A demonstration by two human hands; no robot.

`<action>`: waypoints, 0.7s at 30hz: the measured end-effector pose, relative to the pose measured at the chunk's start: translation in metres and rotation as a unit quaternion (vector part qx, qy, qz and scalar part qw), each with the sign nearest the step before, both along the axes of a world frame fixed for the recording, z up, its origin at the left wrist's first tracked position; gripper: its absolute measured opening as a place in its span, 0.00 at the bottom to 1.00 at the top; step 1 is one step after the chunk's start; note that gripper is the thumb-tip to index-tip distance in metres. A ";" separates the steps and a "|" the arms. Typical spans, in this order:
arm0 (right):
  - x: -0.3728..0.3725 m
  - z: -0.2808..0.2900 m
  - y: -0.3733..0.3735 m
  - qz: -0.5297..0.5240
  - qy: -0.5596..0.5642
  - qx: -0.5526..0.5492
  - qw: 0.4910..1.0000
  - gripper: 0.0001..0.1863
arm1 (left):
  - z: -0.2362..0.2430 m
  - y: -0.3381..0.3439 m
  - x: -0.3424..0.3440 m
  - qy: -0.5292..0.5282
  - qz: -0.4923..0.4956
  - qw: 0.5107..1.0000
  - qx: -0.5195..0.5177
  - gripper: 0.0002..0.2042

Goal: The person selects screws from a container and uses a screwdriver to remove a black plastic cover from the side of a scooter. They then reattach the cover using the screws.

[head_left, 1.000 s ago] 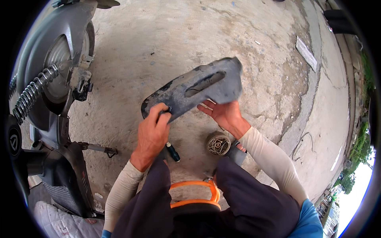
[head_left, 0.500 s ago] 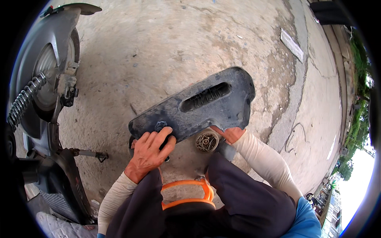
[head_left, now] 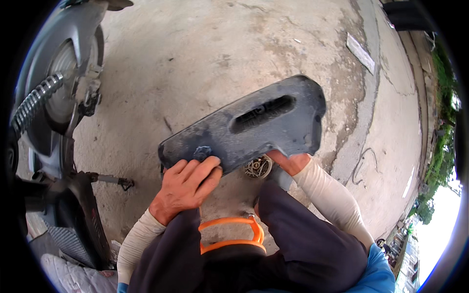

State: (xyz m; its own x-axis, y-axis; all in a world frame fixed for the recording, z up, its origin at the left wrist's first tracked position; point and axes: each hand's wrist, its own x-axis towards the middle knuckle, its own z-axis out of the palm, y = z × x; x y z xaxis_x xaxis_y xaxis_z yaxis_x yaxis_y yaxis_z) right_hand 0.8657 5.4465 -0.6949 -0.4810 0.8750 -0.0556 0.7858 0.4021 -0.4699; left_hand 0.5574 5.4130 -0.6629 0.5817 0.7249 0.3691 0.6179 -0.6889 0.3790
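I hold a long dark grey plastic cover (head_left: 254,129) with a slot in its middle, flat above the concrete. My left hand (head_left: 185,188) grips its near left end, fingers over a small round fastener. My right hand (head_left: 290,161) holds the near right edge from below, mostly hidden under the cover. A small round metal part (head_left: 258,167) lies on the ground just under the cover's edge, between my hands.
A scooter's rear wheel and coil spring (head_left: 53,102) stand at the left, with its side stand (head_left: 110,179) reaching toward me. An orange-edged stool (head_left: 229,234) sits between my knees. A white strip (head_left: 360,52) lies on the cracked concrete at the far right.
The cover has come down and toward me, now lying flatter and closer. My left hand shifted onto its near left end, and the small dark tool seen on the ground earlier is out of sight.
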 end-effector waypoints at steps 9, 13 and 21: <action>0.012 -0.041 -0.010 -0.228 0.748 -0.452 0.429 0.31 | 0.018 -0.001 0.012 -0.108 -0.011 0.994 -0.006 0.14; -0.033 0.004 -0.004 -0.314 0.712 -0.455 0.433 0.34 | 0.007 -0.012 0.005 -0.161 0.041 0.986 -0.028 0.17; -0.028 0.000 -0.008 -0.319 0.639 -0.460 0.528 0.28 | 0.018 -0.020 -0.002 -0.205 0.141 0.950 -0.188 0.18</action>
State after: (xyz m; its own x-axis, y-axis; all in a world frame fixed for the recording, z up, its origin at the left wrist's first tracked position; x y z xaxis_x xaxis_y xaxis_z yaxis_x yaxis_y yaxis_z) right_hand 0.8379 5.4389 -0.6949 -0.2638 0.7674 -0.5843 -0.5720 -0.6123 -0.5458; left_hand 0.5555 5.3927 -0.6450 0.2077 0.9562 0.2064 0.5045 -0.2855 0.8149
